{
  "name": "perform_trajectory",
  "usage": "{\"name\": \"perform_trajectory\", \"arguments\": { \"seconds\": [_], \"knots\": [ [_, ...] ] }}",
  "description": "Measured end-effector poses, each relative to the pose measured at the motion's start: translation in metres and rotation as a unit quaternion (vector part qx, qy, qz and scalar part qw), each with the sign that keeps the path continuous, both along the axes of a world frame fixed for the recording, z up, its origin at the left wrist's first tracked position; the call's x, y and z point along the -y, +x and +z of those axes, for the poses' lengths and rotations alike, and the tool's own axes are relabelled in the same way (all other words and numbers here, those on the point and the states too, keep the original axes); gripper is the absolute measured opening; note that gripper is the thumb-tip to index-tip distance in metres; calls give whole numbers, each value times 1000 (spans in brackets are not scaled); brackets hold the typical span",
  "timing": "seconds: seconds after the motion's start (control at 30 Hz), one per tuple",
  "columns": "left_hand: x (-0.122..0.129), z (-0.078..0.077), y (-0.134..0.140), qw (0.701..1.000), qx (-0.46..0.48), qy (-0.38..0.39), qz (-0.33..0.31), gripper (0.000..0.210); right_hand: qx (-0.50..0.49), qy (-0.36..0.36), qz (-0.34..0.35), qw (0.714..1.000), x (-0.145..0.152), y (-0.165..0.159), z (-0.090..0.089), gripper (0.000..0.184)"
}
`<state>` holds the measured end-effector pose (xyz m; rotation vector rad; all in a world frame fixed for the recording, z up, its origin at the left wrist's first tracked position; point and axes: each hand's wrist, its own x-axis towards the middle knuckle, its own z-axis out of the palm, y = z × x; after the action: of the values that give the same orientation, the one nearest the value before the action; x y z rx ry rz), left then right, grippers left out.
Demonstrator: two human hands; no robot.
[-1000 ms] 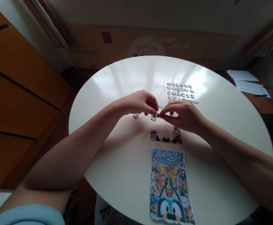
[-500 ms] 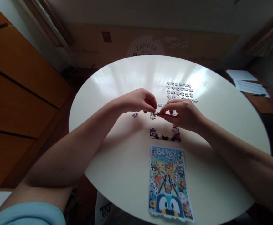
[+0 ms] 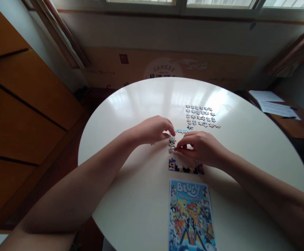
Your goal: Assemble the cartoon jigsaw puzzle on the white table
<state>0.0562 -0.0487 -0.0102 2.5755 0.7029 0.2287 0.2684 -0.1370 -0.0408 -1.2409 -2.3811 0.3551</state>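
At puzzle (image 3: pixel 172 140), L hand (image 3: pixel 156 127) curled, R hand (image 3: pixel 201 145) pinching pc (image 3: pixel 174 149) (wrist bent).

Window (image 3: pixel 220 2) along the top edge, above a pale wall (image 3: pixel 167 35); a left curtain (image 3: pixel 60 35) and a right curtain (image 3: pixel 293 52) flank it. Low on the wall, a beige banner (image 3: pixel 102 61) reads ZANKEE, with a dark red square (image 3: pixel 124 59). Far left, orange-brown wooden panels (image 3: pixel 23 115). Right, a brown desk (image 3: pixel 301 130) holding white papers (image 3: pixel 277 109)
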Motion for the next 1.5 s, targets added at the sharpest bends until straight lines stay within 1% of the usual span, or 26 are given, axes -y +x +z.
{"name": "perform_trajectory", "arguments": {
  "seconds": [0.2, 0.3, 0.43, 0.6, 0.77, 1.07, 1.17, 1.33, 1.5],
  "knots": [
    [0, -1, -1, 998, -13, -22, -59, 17, -7, -2, -22, 1000, -1, -3, -4, 8],
    [1, -1, -2, 997, -10, -27, -72, 18, -10, 2, -24, 1000, -1, -4, -4, 9],
    [1, 0, -1, 997, -11, -30, -68, 14, -16, 3, -27, 1000, 0, -6, -3, 10],
    [2, -2, 0, 998, -16, -23, -51, 13, 1, -2, -34, 999, 0, -6, -1, 10],
    [0, -4, 0, 999, -7, -20, -46, 13, 7, 3, -23, 1000, 0, -6, -2, 11],
    [1, 1, -3, 997, -25, -42, -53, 13, 20, 27, -20, 999, 2, -5, -2, 12],
    [2, 1, -3, 997, -30, -37, -52, 14, 18, 30, -5, 999, 2, -3, -2, 12],
    [2, -1, -2, 998, -26, -27, -47, 11, 30, 38, 47, 998, 3, -2, -1, 17],
    [1, -5, -1, 999, -24, -16, -42, 10, 42, 20, 40, 998, 3, -4, 2, 21]
  ]
}}
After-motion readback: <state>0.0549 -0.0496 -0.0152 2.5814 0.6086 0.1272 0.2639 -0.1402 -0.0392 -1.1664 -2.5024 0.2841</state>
